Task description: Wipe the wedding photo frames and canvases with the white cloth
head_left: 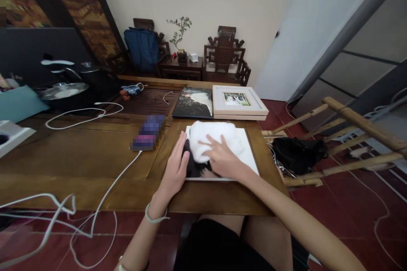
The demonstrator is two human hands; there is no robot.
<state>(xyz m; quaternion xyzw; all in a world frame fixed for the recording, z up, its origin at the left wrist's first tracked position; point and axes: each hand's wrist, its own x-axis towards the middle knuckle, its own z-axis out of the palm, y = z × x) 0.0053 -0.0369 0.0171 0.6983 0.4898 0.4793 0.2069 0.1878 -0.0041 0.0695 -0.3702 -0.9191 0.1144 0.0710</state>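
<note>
A white cloth (pixel 219 133) lies bunched over a flat photo panel (pixel 193 168) with white edges, whose picture is dark at the left. My right hand (pixel 222 156) rests on the cloth with its fingers spread, pressing it onto the panel; the fingertips are slightly blurred. Along the panel's left edge, my left hand (pixel 178 163) is open, fingers straight and together, thumb apart and touching the panel. The cloth and my right hand hide much of the panel's picture.
Behind the panel are a dark photo board (pixel 194 103) and white-framed photos (pixel 240 112), stacked. Left of my hands lies a phone (pixel 148 133) with a white cable (pixel 117 182). A lidded pot (pixel 65 93) stands farther left. A bamboo chair (pixel 356 165) bearing a black bag (pixel 299 152) is at the right.
</note>
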